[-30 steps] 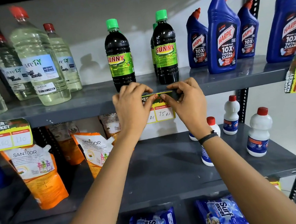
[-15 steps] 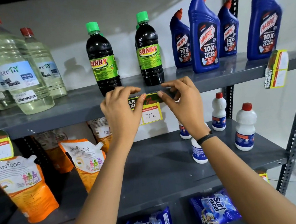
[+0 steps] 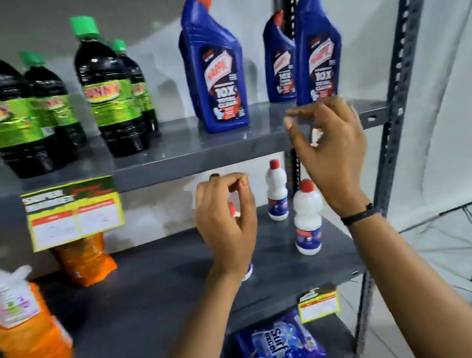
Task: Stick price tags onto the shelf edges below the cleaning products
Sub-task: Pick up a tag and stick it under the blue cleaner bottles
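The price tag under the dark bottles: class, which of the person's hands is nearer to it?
Left. The left hand hangs just right of the price tag, below the shelf edge. The right hand is farther right, under the blue bottles.

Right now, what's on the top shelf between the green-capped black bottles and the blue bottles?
Nothing. In the head view, the grey shelf is bare between the nearest green-capped black bottle and the front blue toilet cleaner bottle.

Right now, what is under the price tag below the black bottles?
Under the price tag stands an orange pouch on the lower shelf. The tag covers the pouch's top, so its label cannot be read.
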### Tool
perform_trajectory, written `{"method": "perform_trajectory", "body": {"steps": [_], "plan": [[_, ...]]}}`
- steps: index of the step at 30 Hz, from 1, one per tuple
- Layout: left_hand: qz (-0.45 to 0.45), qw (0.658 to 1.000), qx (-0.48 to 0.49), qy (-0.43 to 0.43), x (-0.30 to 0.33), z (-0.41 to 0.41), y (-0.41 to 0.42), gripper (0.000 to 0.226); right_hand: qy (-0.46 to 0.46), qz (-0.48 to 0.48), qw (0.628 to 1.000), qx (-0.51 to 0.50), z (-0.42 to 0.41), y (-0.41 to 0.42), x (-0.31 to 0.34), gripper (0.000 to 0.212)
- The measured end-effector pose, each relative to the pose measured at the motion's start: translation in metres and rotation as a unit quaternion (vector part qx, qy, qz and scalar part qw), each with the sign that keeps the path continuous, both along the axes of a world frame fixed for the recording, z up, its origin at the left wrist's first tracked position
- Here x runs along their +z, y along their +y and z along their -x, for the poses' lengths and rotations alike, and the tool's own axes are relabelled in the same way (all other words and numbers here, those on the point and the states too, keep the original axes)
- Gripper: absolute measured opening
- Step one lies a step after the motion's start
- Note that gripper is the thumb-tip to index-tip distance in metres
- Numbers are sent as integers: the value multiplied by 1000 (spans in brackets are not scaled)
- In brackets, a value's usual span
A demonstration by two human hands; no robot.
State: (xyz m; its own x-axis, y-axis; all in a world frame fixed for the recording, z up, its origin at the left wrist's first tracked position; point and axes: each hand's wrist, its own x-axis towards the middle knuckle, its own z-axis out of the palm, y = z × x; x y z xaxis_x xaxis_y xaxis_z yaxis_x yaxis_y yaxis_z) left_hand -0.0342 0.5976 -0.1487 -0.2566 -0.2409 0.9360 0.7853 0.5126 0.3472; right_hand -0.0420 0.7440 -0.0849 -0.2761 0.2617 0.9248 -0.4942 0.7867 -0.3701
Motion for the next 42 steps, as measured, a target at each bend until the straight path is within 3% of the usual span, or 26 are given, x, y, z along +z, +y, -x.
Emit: {"method": "perform_trajectory", "body": {"steps": [3,7,11,18,30,42], "plan": [[-62,994,-63,-68,-12,15,56,10,17,0,1000,-18,9,43,8,20],[-192,946,-195,-176,-21,28,115,5,2,-37,999,13,26,77,16,27],[-230,906,-244,-256,-20,40,144,12,-53,-58,994,70,41,94,24,33],[-326,860,-275,-280,-6,53,158,18,-159,-47,972,165,62,104,27,22],[-336,866,-256,-268,1,43,153,21,-164,-13,959,230,75,107,26,12],[-255,921,-190,-225,15,37,121,11,-113,7,964,240,60,118,7,7]]}}
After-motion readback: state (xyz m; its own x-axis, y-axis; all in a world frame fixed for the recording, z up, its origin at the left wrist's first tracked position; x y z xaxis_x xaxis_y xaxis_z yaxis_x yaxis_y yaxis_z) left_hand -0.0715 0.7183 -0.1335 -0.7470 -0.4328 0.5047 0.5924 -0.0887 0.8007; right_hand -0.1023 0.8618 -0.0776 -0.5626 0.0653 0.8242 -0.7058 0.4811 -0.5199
